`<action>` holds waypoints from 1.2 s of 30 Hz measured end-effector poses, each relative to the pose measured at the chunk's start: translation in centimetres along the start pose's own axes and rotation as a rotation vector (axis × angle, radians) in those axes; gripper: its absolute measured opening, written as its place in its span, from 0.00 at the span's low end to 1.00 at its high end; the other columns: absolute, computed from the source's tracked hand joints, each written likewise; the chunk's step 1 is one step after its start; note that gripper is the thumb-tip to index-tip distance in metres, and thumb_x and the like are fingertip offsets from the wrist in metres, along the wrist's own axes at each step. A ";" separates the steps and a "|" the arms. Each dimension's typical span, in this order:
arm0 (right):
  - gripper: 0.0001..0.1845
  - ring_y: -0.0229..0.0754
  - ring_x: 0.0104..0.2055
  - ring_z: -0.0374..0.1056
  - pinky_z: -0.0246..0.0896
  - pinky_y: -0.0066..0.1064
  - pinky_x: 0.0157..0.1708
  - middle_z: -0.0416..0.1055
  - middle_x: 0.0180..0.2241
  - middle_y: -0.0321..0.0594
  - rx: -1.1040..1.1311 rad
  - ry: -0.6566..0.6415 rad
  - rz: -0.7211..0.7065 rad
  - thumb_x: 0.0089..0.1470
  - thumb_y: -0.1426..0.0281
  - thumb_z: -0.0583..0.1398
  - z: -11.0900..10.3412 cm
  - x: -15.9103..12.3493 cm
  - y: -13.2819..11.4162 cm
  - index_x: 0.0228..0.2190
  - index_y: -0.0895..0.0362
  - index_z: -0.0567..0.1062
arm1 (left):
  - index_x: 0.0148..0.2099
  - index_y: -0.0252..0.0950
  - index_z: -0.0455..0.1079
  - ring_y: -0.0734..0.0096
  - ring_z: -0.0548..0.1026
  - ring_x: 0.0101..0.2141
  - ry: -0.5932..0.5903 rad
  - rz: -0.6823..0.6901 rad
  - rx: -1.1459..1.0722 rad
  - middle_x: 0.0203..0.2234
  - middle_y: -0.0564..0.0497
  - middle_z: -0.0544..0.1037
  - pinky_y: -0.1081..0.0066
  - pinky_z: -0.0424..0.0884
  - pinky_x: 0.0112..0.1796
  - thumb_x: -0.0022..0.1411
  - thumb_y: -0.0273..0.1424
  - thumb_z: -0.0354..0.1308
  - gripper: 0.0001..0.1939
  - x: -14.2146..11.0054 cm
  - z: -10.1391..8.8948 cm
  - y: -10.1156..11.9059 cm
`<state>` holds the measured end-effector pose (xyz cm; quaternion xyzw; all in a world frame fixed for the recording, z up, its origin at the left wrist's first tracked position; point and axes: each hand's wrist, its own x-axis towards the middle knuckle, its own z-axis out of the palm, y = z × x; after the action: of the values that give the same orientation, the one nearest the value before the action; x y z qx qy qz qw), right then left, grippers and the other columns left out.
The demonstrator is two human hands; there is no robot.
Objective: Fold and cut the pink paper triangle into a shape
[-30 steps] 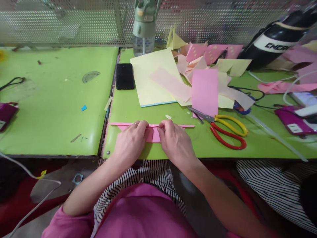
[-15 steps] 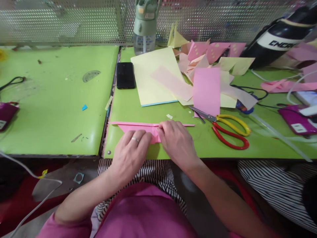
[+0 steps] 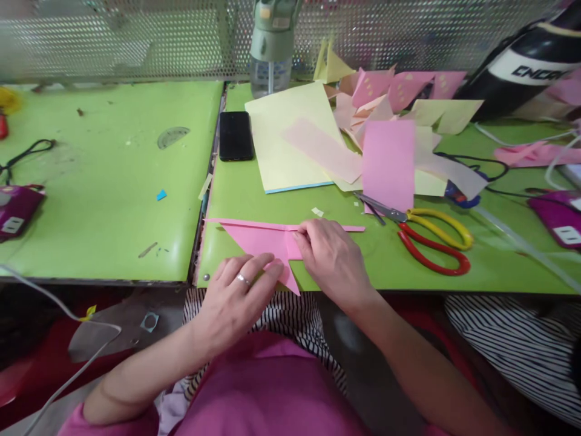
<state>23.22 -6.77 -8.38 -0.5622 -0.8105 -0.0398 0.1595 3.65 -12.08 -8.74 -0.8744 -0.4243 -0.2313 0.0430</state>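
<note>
A folded piece of pink paper (image 3: 256,238) lies at the front of the green table, with a narrow folded strip along its far edge. Its left part is a slanted flap whose pointed tip hangs toward my lap. My left hand (image 3: 240,287), wearing a ring, has its curled fingers on the near edge of that flap; the thumb is mostly hidden. My right hand (image 3: 333,260) is closed on the right part of the paper, its thumb and finger at the crease near the strip. The paper under the right palm is hidden.
Scissors (image 3: 436,242) with red and yellow handles lie to the right. Beyond are a black phone (image 3: 235,136), pale yellow sheets (image 3: 290,163), a pink sheet (image 3: 389,157), heaped paper cutouts and a water bottle (image 3: 271,60). A black bottle (image 3: 512,66) leans at back right.
My left hand has drawn down and left, and the paper's left flap now shows opened out with its tip toward me. The right hand stays on the paper. The view has shifted slightly.
</note>
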 end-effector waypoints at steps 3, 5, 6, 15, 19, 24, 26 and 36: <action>0.14 0.46 0.36 0.63 0.55 0.36 0.38 0.71 0.31 0.44 0.006 -0.005 0.001 0.66 0.66 0.47 -0.1 0.0 0.0 0.34 0.57 0.69 | 0.51 0.38 0.64 0.68 0.76 0.36 -0.016 -0.055 -0.084 0.38 0.50 0.79 0.66 0.73 0.40 0.69 0.28 0.50 0.09 1.3 0.3 0.0; 0.14 0.46 0.35 0.63 0.55 0.36 0.37 0.71 0.31 0.44 0.004 -0.012 0.005 0.66 0.66 0.47 -0.1 0.1 0.0 0.34 0.57 0.69 | 0.52 0.36 0.62 0.69 0.76 0.32 0.012 -0.184 -0.111 0.33 0.51 0.79 0.69 0.73 0.34 0.70 0.30 0.48 0.09 2.0 0.5 0.0; 0.14 0.46 0.35 0.63 0.55 0.36 0.37 0.71 0.31 0.44 0.003 -0.016 0.006 0.66 0.66 0.47 -0.1 0.1 -0.1 0.34 0.57 0.69 | 0.53 0.35 0.60 0.70 0.77 0.30 0.025 -0.253 -0.117 0.32 0.51 0.79 0.71 0.72 0.31 0.71 0.31 0.48 0.11 2.3 0.7 0.0; 0.17 0.45 0.35 0.63 0.56 0.36 0.36 0.70 0.31 0.44 0.041 -0.035 0.007 0.66 0.66 0.45 -0.4 0.1 0.0 0.33 0.57 0.68 | 0.46 0.36 0.66 0.66 0.73 0.36 -0.059 -0.251 -0.054 0.37 0.47 0.77 0.65 0.72 0.39 0.70 0.29 0.48 0.07 3.5 0.8 -0.5; 0.17 0.45 0.36 0.64 0.56 0.35 0.38 0.71 0.32 0.44 0.054 -0.008 -0.013 0.67 0.65 0.45 -0.2 0.0 0.1 0.34 0.58 0.70 | 0.49 0.35 0.68 0.66 0.71 0.37 -0.061 -0.169 -0.054 0.39 0.46 0.75 0.65 0.72 0.40 0.70 0.27 0.48 0.10 3.6 0.8 -0.7; 0.16 0.43 0.37 0.66 0.58 0.34 0.39 0.72 0.32 0.43 0.051 0.027 -0.034 0.66 0.64 0.48 0.0 -0.2 0.2 0.35 0.59 0.72 | 0.50 0.34 0.69 0.65 0.69 0.37 -0.029 -0.106 -0.060 0.39 0.45 0.74 0.63 0.72 0.40 0.69 0.25 0.48 0.12 3.5 1.0 -1.0; 0.15 0.43 0.37 0.66 0.58 0.33 0.40 0.73 0.33 0.42 0.049 0.050 -0.042 0.66 0.64 0.49 0.1 -0.3 0.2 0.37 0.59 0.72 | 0.51 0.34 0.69 0.65 0.69 0.37 -0.020 -0.088 -0.051 0.40 0.44 0.74 0.63 0.72 0.39 0.68 0.25 0.48 0.13 3.5 1.2 -1.2; 0.15 0.43 0.37 0.68 0.60 0.34 0.40 0.74 0.34 0.42 0.036 0.054 -0.048 0.65 0.65 0.50 0.2 -0.3 0.2 0.39 0.59 0.73 | 0.55 0.31 0.66 0.63 0.70 0.41 -0.028 -0.075 -0.076 0.43 0.42 0.74 0.60 0.72 0.44 0.69 0.25 0.47 0.15 4.2 1.7 -1.9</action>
<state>23.48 -6.85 -8.72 -0.5385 -0.8197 -0.0441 0.1904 5.05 -7.34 -8.58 -0.8620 -0.4483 -0.2366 -0.0050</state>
